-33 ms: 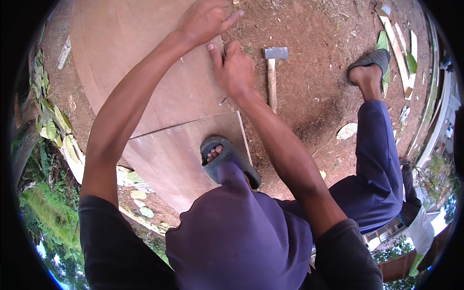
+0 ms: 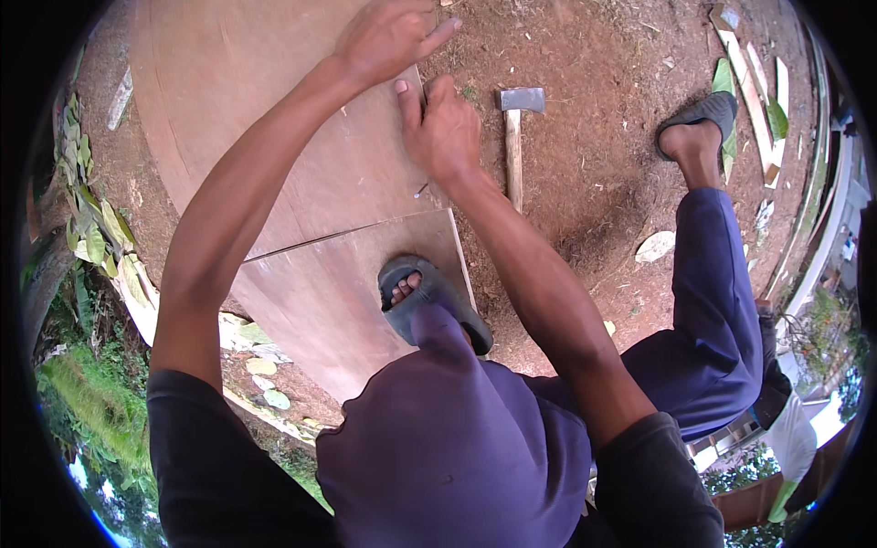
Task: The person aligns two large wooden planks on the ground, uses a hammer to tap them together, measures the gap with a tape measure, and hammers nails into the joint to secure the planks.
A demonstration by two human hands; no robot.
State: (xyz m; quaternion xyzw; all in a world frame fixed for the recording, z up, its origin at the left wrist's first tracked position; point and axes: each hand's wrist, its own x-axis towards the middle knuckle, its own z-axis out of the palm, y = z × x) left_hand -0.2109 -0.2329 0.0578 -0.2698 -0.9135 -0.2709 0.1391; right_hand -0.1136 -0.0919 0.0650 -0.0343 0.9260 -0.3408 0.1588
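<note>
A large brown plywood sheet (image 2: 265, 137) lies on the ground before me. At its far right edge my left hand (image 2: 388, 38) rests with fingers curled and thumb stretched out; the top of the picture cuts it off, and what it may hold is hidden. Closer to me, my right hand (image 2: 445, 132) grips the sheet's right edge, thumb on top and fingers bent at the side. A nail (image 2: 420, 191) sticks up from the wood near that wrist. To the right of this hand, an axe (image 2: 513, 146) with a wooden handle lies on the soil.
My sandalled foot (image 2: 434, 306) presses on a second plywood piece (image 2: 320, 301) beyond the seam. The other foot (image 2: 699, 128) stands on the soil at right, near wooden strips (image 2: 754, 100). Leaves (image 2: 91, 210) line the left. Another person (image 2: 793, 438) is at the lower right.
</note>
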